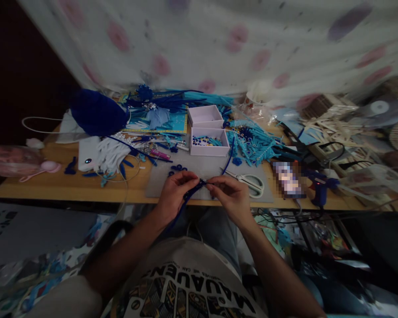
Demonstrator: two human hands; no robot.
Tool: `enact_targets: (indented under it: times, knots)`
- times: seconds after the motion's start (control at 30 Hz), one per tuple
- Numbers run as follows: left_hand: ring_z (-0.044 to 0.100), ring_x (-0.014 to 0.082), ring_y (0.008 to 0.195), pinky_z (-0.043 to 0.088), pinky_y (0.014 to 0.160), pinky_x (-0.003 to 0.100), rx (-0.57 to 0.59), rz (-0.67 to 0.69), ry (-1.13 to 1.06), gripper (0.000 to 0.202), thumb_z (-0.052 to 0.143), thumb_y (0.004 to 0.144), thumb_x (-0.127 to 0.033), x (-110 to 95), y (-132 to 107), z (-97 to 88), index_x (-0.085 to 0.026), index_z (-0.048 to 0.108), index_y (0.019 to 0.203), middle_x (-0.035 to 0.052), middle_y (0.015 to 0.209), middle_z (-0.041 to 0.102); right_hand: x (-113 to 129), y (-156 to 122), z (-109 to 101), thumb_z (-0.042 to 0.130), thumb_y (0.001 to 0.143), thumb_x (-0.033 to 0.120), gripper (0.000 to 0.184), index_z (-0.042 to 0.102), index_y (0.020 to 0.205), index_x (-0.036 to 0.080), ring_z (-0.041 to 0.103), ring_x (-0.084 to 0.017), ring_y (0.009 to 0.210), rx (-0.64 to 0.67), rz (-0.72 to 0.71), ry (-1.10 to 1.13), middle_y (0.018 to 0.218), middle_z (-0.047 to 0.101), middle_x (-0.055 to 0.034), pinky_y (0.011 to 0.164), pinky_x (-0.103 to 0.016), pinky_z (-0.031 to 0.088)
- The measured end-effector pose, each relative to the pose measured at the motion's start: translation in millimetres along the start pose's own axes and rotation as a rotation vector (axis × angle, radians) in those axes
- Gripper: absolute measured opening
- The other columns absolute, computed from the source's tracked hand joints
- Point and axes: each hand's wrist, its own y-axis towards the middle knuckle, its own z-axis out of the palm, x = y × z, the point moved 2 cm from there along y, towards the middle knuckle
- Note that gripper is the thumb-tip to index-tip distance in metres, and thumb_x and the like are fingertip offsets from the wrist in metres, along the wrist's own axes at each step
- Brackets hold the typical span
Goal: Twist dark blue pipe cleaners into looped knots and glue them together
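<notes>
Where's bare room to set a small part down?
Free: front strip of table, left of the mat, though a cord crosses it; a small mat patch between near box and left hand and right hand.

Crowded: right of near box, teal pile; right of scissors, phone, glue gun, sticks.

Pretty clearly a little craft workspace, though I can't tell if it's in a home or a shop. The wooden bench [29,187] is littered with blue trimmings [260,148], with a pale box [209,150] of beads [202,141] in the middle and scissors [240,177] plus a glue gun [319,189] toward the near right. A pink-flowered curtain [199,48] hangs along the far side.
</notes>
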Motion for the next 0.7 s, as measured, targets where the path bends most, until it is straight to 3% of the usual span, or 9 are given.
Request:
enact_targets:
  times: [0.17,0.4,0.7]
  knots:
    - [0.067,0.0168,0.077,0.052,0.079,0.03,0.014,0.065,0.11,0.019,0.088,0.06,-0.027,-2,-3,-4.7,-0.021,0.081,0.077,0.0025,0.08,0.078,5,-1,0,0.082,0.076,0.03,0.014,0.082,0.087,0.022,0.061,-0.015,0.06,-0.023,-0.018,-0.015,0.071,0.071,-0.0022,0.055,-0.026,0.049]
    - [0.072,0.0233,0.091,0.054,0.087,0.035,0.087,0.122,0.269,0.033,0.09,0.062,-0.027,-4,-9,-9.9,-0.022,0.083,0.094,0.0056,0.095,0.081,10,-2,-3,0.08,0.08,0.027,0.011,0.082,0.09,0.024,0.064,-0.016,0.063,-0.017,-0.105,-0.102,0.075,0.074,-0.0028,0.056,-0.027,0.05]
    - [0.072,0.0232,0.092,0.054,0.09,0.036,0.048,0.112,0.252,0.029,0.089,0.062,-0.025,-1,-10,-6.2,-0.023,0.084,0.09,0.0046,0.092,0.081,16,-2,-7,0.079,0.08,0.019,0.019,0.083,0.097,0.026,0.069,-0.018,0.071,0.029,-0.173,-0.212,0.085,0.078,-0.0037,0.064,-0.029,0.054]
